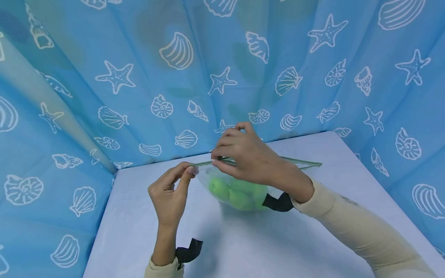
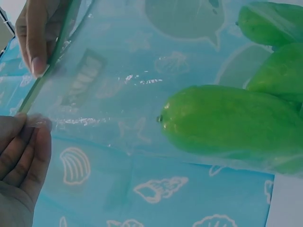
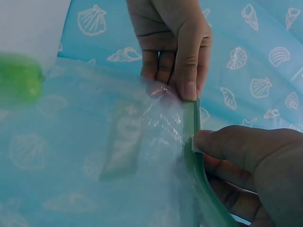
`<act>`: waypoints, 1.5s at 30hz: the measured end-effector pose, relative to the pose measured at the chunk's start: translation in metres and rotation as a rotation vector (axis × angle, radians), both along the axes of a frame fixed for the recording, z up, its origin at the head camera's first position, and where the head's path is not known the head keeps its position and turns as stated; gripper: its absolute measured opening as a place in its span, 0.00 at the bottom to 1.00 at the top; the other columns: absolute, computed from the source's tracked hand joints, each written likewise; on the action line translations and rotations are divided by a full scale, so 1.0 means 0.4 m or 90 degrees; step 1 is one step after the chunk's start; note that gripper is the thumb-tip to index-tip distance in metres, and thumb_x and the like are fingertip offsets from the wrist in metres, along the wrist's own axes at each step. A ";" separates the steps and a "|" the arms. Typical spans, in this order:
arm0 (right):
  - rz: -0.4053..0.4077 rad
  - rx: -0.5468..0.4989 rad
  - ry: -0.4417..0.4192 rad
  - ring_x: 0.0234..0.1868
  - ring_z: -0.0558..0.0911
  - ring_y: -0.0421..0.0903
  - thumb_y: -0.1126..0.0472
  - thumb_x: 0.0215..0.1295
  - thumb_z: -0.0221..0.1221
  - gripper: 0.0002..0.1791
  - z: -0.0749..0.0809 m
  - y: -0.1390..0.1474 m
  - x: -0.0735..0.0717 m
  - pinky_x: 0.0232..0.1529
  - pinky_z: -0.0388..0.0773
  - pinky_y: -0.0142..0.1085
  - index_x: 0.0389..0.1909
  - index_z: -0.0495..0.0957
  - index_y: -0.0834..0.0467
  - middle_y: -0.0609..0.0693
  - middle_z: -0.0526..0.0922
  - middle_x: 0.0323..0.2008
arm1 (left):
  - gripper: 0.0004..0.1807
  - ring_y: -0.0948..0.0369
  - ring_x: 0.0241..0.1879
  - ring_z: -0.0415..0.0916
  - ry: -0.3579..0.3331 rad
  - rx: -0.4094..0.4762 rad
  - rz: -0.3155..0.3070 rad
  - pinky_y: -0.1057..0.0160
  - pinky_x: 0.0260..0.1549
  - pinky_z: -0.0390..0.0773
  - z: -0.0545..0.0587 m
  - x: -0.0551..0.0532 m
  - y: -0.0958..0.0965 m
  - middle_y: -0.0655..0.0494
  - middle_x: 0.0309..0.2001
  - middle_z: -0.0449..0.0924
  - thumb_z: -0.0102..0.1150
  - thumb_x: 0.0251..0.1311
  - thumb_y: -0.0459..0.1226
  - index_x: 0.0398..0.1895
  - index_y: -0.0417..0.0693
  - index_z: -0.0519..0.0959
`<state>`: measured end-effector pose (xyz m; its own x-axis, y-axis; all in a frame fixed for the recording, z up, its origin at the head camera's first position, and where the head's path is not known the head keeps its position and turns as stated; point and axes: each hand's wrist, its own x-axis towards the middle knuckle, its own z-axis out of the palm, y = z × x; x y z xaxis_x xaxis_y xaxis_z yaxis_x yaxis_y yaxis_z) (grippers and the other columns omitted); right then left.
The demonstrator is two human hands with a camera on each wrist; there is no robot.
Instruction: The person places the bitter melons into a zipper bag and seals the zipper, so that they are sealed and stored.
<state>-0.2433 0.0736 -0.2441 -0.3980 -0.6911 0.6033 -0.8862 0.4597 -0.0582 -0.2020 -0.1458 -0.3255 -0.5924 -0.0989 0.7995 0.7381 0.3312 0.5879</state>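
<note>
A clear zip bag (image 1: 205,177) with a green zip strip (image 1: 301,160) hangs with its top edge held up between both hands. Inside lie several smooth green fruits (image 1: 240,199), elongated with a small dark tip in the left wrist view. My left hand (image 1: 170,193) pinches the bag's left top corner between thumb and fingers. Further right along the strip, my right hand (image 1: 248,154) pinches a small white slider (image 3: 195,144), its thumb on the near side. Beyond that hand, the strip's two edges stand apart. A printed label (image 3: 124,142) shows through the plastic.
The bag is over a white table (image 1: 146,231). A blue curtain (image 1: 139,88) with white shells and starfish hangs behind the table and along its sides. Black straps (image 1: 279,202) circle both wrists below beige sleeves.
</note>
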 end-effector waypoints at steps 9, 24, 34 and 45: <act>0.001 -0.010 0.010 0.43 0.79 0.47 0.61 0.62 0.69 0.01 -0.001 0.048 0.008 0.55 0.62 0.58 0.34 0.88 0.53 0.44 0.85 0.33 | 0.09 0.54 0.30 0.83 0.002 -0.004 0.027 0.66 0.38 0.83 -0.005 -0.003 -0.014 0.43 0.32 0.86 0.64 0.54 0.17 0.37 0.31 0.85; 0.004 -0.018 0.027 0.42 0.79 0.48 0.63 0.58 0.71 0.04 -0.002 0.114 0.021 0.52 0.62 0.57 0.34 0.88 0.54 0.45 0.85 0.33 | 0.08 0.56 0.32 0.83 0.000 -0.004 0.041 0.65 0.39 0.83 -0.009 0.013 -0.023 0.46 0.35 0.87 0.66 0.57 0.21 0.39 0.34 0.86; 0.008 -0.008 0.038 0.42 0.80 0.48 0.64 0.55 0.72 0.05 0.001 0.148 0.021 0.51 0.62 0.58 0.34 0.88 0.55 0.46 0.86 0.32 | 0.08 0.56 0.32 0.84 0.001 0.020 0.046 0.65 0.39 0.83 -0.015 0.020 -0.036 0.46 0.35 0.87 0.65 0.56 0.20 0.39 0.33 0.86; 0.004 -0.005 0.047 0.40 0.80 0.48 0.66 0.52 0.73 0.08 0.008 0.191 0.009 0.50 0.62 0.59 0.34 0.88 0.55 0.47 0.85 0.32 | 0.08 0.57 0.32 0.84 0.016 0.015 0.060 0.65 0.38 0.83 -0.017 0.012 -0.048 0.45 0.34 0.87 0.65 0.56 0.20 0.37 0.33 0.86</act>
<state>-0.2395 0.1498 -0.2410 -0.3487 -0.6883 0.6361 -0.8909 0.4542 0.0032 -0.1972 -0.1652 -0.3321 -0.5589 -0.1721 0.8111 0.7192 0.3862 0.5776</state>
